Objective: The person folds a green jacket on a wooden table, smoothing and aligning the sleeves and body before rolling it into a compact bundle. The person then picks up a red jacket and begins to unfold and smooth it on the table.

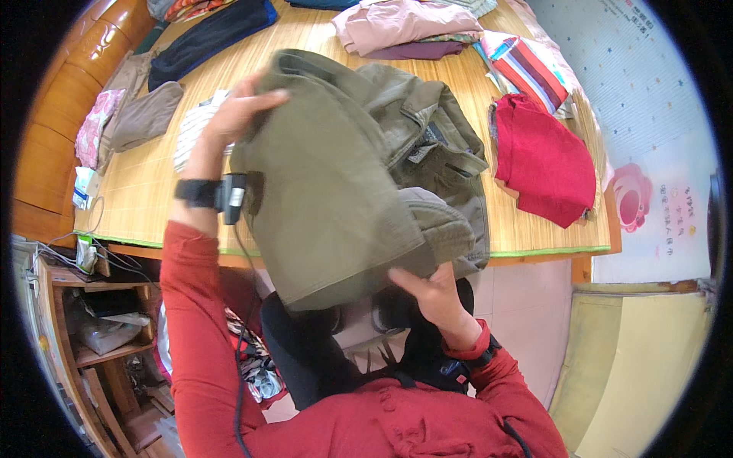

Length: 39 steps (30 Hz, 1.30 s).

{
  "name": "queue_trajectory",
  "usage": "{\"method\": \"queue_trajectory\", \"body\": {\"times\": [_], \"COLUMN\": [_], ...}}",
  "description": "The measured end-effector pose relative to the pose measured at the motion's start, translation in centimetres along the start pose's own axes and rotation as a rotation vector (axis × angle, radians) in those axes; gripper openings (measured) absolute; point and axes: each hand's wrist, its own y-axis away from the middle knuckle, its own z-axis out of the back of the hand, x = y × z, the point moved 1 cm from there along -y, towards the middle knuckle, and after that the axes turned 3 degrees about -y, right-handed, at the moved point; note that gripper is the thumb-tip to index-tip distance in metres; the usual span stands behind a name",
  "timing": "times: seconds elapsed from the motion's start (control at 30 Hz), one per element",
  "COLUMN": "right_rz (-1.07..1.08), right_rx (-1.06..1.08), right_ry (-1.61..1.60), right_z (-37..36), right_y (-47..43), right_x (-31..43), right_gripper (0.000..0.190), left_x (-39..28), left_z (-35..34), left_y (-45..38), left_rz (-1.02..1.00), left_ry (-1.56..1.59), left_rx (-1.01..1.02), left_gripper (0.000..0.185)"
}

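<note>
An olive-green garment, likely a jacket with a collar (338,172), is spread between my hands, partly over the mat-covered bed's near edge. My left hand (237,111) grips its upper left part, thumb on top of the cloth. At the lower hem, my right hand (438,295) holds the fabric near a cuff, its fingers partly hidden by cloth and slightly blurred. The collar and front opening lie crumpled at the garment's right side. A striped white cloth (197,129) shows just left of the garment, partly covered by my left arm and the jacket.
Folded clothes surround the work: a red garment (544,160) and striped cloth (529,71) at right, pink clothes (401,26) behind, dark trousers (212,43) and a brown garment (148,117) at left. A wooden shelf (109,358) stands lower left, cables above it.
</note>
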Motion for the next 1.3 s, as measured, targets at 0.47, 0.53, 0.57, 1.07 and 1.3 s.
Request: {"method": "queue_trajectory", "body": {"times": [0.47,0.53,0.57,1.07,1.3], "right_rz": [0.365,0.231,0.155,-0.242,-0.251], "right_rx": [0.581,0.493,0.464,-0.246,-0.12], "right_ry": [0.199,0.172,0.172,0.018,-0.086], "right_z": [-15.9,-14.9,-13.9,0.6,-3.9], "right_y": [1.8,1.8,1.7,1.2,2.7], "right_x": [1.3,1.2,1.0,-3.5,-1.1], "right_gripper": [0.078,0.072,0.065,0.042,0.041], "left_x": [1.5,1.2,0.7,7.2,2.3], "left_z": [14.6,12.8,11.8,-1.1,0.4], "left_y": [16.4,15.1,14.0,-0.9,1.0], "left_rz": [0.011,0.003,-0.024,0.24,0.295], "left_ry": [0.256,0.221,0.151,-0.672,-0.261], "left_rx": [-0.226,-0.234,-0.191,0.138,0.158], "left_gripper": [0.063,0.062,0.061,0.064,0.058]}}
